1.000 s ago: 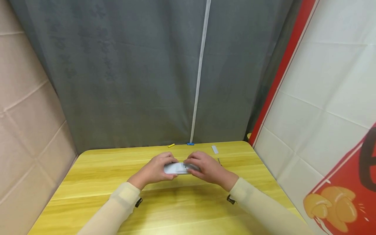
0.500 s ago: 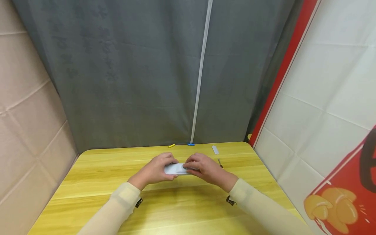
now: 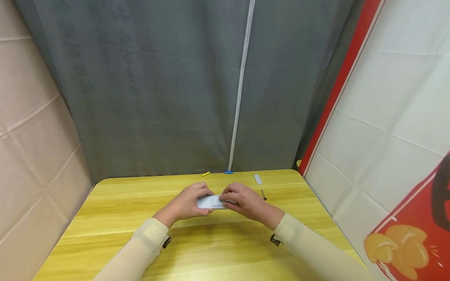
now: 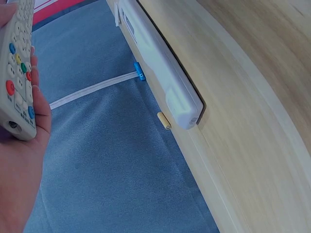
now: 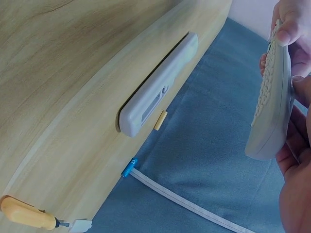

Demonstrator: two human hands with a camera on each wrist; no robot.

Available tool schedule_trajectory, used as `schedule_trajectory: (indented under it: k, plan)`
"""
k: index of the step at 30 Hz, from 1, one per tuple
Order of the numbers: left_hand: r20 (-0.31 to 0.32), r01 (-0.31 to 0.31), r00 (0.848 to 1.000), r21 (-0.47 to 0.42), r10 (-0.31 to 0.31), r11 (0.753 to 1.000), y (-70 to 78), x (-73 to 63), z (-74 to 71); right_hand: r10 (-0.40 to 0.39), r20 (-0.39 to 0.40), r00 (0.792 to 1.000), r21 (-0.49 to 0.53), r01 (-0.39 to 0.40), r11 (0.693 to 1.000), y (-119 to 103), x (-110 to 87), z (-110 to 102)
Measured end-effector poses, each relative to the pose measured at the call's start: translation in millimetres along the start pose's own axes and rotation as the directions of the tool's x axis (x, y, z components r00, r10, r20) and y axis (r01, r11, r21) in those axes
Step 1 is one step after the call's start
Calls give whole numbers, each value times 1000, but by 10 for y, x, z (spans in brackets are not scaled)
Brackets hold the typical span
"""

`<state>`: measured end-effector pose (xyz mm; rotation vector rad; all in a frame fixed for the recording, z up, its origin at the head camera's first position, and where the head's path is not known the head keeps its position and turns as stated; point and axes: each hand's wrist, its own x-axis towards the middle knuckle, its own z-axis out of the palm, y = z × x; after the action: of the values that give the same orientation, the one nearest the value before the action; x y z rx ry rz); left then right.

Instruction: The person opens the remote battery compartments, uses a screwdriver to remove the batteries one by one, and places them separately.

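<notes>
A white remote control (image 3: 208, 201) with colored buttons is held above the table between both hands. My left hand (image 3: 188, 201) grips its left end, the palm and fingers wrapped along its edge. At the other end, my right hand (image 3: 247, 201) has curled fingers on the remote, thumb below. In the right wrist view these right fingers reach behind the remote's casing, so their exact contact is hidden. Beneath, on the table, lies a long white casing (image 5: 160, 87) with a dark recess; its kind is unclear, and I cannot pick it out in the head view.
Near the table's back edge lie a yellow battery-like cylinder (image 3: 205, 174) and a blue one (image 3: 228, 172). To their right is a small pale flat piece (image 3: 258, 179). A yellow-handled screwdriver (image 5: 29, 213) lies beside the right hand. Grey curtain (image 3: 158, 97) hangs behind the table.
My right fingers have shifted slightly on the remote and now cover a metallic spot seen earlier. More of the screwdriver shows beside the right hand. The left hand keeps its hold.
</notes>
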<state>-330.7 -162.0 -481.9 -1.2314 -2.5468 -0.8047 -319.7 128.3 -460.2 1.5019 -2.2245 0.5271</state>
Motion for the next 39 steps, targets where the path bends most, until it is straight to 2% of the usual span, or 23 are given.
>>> schedule_trajectory:
  k: [8,14,18,31,39]
  plan:
    - [-17,-19,1000,2,19,1000,10,-11,-1,58,-12,998,25,-58,998,-14,10,-2]
    - [2,14,1000,-2,-14,1000,6,-9,7,55,-56,997,2,-55,998,-1,14,12]
    - [3,12,1000,2,-12,1000,-2,-9,8,73,-81,994,-12,-74,997,1,12,8]
    - [-5,19,1000,-6,-19,1000,-15,-21,35,150,-144,978,-66,-160,985,36,-35,-75]
    - [-7,31,999,-8,-31,999,-5,-18,39,197,-191,962,-125,-222,967,184,-116,-108]
